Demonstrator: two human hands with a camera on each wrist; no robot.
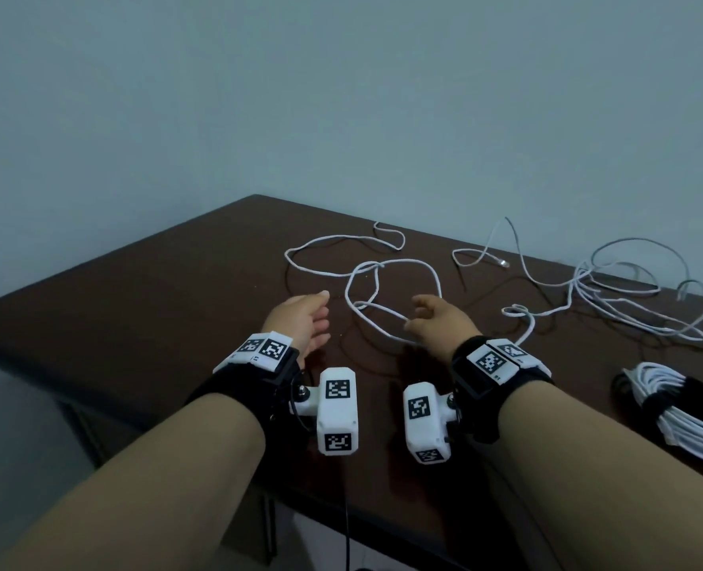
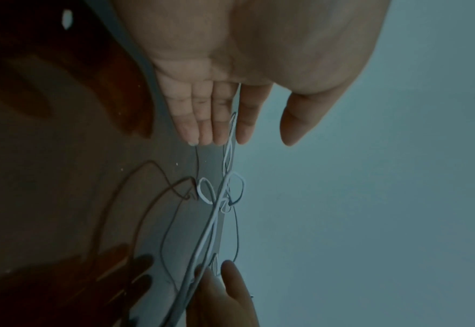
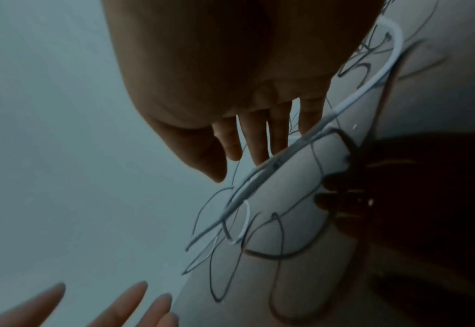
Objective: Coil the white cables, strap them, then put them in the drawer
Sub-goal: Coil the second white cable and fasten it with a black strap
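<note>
A loose white cable (image 1: 399, 261) lies in open loops on the dark brown table (image 1: 135, 307), between my hands. My left hand (image 1: 306, 319) hovers just left of the loops, palm inward, fingers straight (image 2: 211, 124) and holding nothing. My right hand (image 1: 432, 319) is at the near end of one loop. Its spread fingers (image 3: 253, 141) reach down to the cable (image 3: 247, 190) while the thumb stands apart. No frame shows a pinch. From the left wrist, the same cable (image 2: 202, 241) runs toward the right hand (image 2: 222, 287).
A second loose white cable (image 1: 613, 298) sprawls at the right rear. A coiled white bundle (image 1: 679, 410) wrapped with a black strap (image 1: 671, 395) lies at the right, near the table's front edge. A pale wall stands behind the table.
</note>
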